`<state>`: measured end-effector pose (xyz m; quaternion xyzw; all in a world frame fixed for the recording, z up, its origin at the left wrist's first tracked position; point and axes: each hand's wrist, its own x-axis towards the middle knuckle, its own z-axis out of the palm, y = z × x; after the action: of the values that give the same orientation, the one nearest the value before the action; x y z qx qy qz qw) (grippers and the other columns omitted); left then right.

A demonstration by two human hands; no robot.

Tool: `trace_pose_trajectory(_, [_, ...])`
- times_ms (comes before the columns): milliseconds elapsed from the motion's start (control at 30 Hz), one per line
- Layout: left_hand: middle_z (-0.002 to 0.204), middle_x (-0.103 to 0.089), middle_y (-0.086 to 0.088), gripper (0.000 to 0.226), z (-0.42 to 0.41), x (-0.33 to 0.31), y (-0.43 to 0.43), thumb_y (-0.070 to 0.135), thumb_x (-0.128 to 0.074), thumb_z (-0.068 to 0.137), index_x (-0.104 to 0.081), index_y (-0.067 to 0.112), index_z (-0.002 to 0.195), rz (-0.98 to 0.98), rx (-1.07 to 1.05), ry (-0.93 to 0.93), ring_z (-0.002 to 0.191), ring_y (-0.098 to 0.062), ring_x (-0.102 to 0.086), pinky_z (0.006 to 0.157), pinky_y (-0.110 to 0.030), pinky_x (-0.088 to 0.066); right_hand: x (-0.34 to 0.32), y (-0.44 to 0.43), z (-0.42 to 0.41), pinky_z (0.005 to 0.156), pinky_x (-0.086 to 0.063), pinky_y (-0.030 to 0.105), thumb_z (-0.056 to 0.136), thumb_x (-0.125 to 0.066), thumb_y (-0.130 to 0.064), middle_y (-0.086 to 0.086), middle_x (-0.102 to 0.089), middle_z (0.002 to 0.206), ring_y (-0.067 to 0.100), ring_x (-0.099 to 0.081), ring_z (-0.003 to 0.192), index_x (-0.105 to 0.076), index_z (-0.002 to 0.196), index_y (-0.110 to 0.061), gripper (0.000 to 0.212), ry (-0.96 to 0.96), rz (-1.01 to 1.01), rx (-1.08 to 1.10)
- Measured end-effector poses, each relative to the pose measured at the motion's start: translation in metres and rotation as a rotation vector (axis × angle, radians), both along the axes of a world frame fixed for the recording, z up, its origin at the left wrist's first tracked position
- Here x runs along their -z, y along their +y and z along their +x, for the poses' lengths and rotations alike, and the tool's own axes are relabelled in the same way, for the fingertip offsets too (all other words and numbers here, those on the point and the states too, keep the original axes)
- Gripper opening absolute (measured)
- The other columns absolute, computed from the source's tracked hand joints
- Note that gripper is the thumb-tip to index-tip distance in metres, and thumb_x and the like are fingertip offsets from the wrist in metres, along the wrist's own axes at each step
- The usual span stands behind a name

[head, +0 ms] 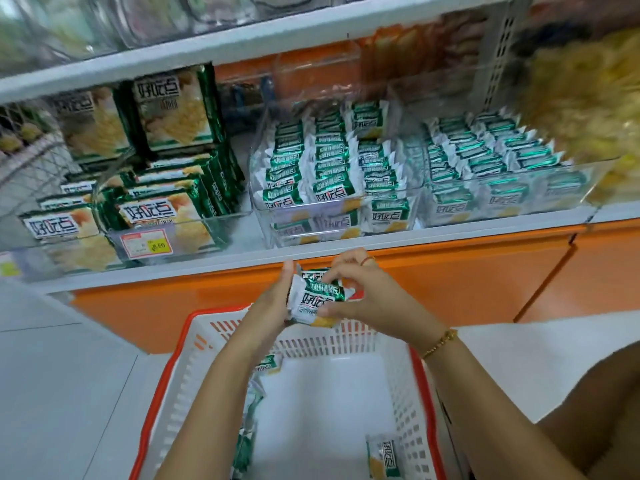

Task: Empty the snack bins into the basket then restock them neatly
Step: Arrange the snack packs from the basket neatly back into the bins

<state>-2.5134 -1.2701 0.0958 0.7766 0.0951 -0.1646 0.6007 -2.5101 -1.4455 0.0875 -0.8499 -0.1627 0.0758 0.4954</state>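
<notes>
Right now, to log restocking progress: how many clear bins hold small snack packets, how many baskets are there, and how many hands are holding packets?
Clear bins of snack packets: 2 (middle bin, right bin)
Red-rimmed basket: 1
Hands holding the packet stack: 2 (left hand, right hand)
Total: 5

The basket sits nearest, in front of and below the shelf. Above its far rim, the left hand and right hand hold a stack of snack packets between them. One loose packet lies in the basket's near right corner, and more packets lie along its left wall. On the shelf stand the left bin, the middle bin and the right bin.
</notes>
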Motion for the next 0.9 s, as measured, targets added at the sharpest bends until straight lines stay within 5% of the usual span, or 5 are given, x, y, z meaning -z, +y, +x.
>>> trace_pose_trajectory(200, [0.116,-0.064,-0.013,0.073,-0.013,-0.041,-0.027,0.072,-0.02,0.085,-0.063,0.022,0.117,0.166,-0.036,-0.301,0.108,-0.029,-0.059,0.092,-0.036,-0.044,-0.034,-0.013,-0.008,0.068,-0.059,0.042,0.08,-0.074,-0.032,-0.006,-0.059,0.105,0.015,-0.062,0.098,-0.053,0.092,-0.03,0.025,0.009,0.198,-0.045])
trace_pose_trajectory(367, [0.065,-0.043,0.016,0.033,-0.01,-0.077,-0.045,0.061,-0.026,0.088,-0.043,0.038,0.07,0.14,-0.162,-0.498,0.057,0.009,-0.047,0.061,-0.016,-0.036,-0.068,-0.009,-0.014,0.071,-0.052,0.014,0.08,-0.073,-0.036,-0.021,-0.057,0.108,-0.012,-0.055,0.095,-0.041,0.105,-0.037,0.04,-0.107,0.223,0.062])
trace_pose_trajectory(500, [0.074,-0.05,0.02,0.045,0.011,-0.096,-0.049,0.067,-0.024,0.085,-0.058,0.037,0.092,0.146,-0.176,-0.663,0.066,0.016,-0.049,0.072,-0.034,-0.046,-0.088,-0.012,-0.005,0.088,-0.039,0.008,0.073,-0.073,-0.05,-0.032,-0.044,0.113,-0.014,-0.043,0.108,-0.03,0.132,-0.048,0.073,-0.221,0.099,0.122])
trace_pose_trajectory(633, [0.096,-0.065,0.01,0.055,0.048,-0.112,-0.051,0.063,-0.024,0.091,-0.063,0.027,0.106,0.183,-0.051,-0.785,0.092,-0.007,-0.061,0.081,-0.036,-0.048,-0.116,-0.031,0.021,0.083,-0.05,0.017,0.074,-0.075,-0.042,-0.024,-0.053,0.108,-0.003,-0.054,0.101,-0.049,0.129,-0.032,0.062,-0.293,0.073,0.204])
trace_pose_trajectory(900, [0.152,-0.033,-0.006,0.063,0.113,-0.07,-0.053,0.052,-0.025,0.099,-0.036,0.01,0.144,0.858,0.285,-0.795,0.142,-0.02,-0.021,0.115,-0.03,-0.013,-0.155,-0.065,0.144,0.09,-0.045,0.035,0.078,-0.073,-0.046,0.012,-0.055,0.127,0.028,-0.053,0.114,-0.049,0.131,-0.012,0.068,-0.319,-0.758,0.408])
